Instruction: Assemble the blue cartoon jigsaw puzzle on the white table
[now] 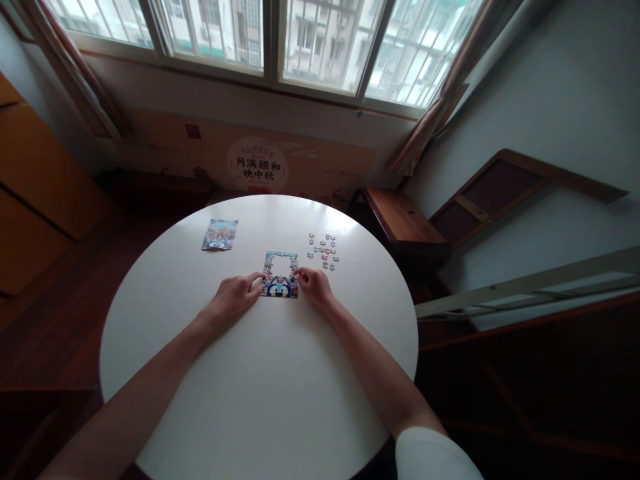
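Observation:
A partly assembled jigsaw puzzle [280, 289] lies flat on the white round table [270, 387]. Its border and lower part show a blue cartoon figure, and the table shows through a gap in its upper middle. My left hand [236, 295] is at the puzzle's left edge, thumb and fingers curled against it. On the opposite edge, the bent fingers of my right hand [315, 285] grip the side. Any loose piece under the fingertips is too small to make out. Several loose jigsaw pieces [326, 251] are spread beyond my right hand.
A colourful printed packet [220, 235] lies on the table's far left. Behind the right side of the table stands a wooden bench [400, 213]. A wall with barred windows [325, 47] rises past the far edge, and an orange cabinet [40, 173] is at left.

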Demonstrator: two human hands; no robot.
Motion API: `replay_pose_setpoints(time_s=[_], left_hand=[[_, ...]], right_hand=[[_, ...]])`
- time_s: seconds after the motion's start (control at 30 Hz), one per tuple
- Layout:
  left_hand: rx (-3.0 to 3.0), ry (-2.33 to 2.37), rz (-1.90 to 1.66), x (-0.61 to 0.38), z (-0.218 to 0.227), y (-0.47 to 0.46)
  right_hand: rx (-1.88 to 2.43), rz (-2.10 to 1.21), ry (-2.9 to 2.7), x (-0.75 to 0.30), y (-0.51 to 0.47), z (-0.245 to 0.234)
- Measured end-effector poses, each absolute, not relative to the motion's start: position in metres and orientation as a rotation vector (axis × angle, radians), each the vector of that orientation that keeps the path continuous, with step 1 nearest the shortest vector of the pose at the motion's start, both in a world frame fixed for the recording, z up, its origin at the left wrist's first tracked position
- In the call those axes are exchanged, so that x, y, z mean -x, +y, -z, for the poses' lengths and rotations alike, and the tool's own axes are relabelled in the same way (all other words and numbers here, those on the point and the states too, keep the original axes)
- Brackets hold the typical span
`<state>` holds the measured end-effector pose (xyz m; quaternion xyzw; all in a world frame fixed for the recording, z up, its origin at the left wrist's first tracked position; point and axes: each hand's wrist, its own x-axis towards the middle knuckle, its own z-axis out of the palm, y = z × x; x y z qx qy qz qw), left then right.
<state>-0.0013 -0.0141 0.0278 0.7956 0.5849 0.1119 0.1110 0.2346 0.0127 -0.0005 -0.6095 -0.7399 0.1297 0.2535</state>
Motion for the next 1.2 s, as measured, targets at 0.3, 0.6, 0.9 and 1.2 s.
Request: replay_pose_setpoints(time_s=[0.3,0.6,0.9,1.2], left_hand=[[-2.356,1.7,-0.333,0.0021,-0.0279,-0.0135],[-2.348,1.711,-0.322,0.0015,-0.0275,-0.0135],[-2.372,1.694,-0.361,0.0033,-0.0231,-0.012],[-2.36,1.709,-0.337,0.0029,-0.0238,-0.0123]], right_hand=[[1.648,-0.339,-2.022,-0.2345,0.0121,-0.0001],[1.679,-0.356,-2.027,-0.2342,0.0122,-0.0017],[1.663,-0.348,-2.03,-0.2344,0.0118,-0.0012],[1.651,-0.341,-2.031,-0.2345,0.0122,-0.0011]])
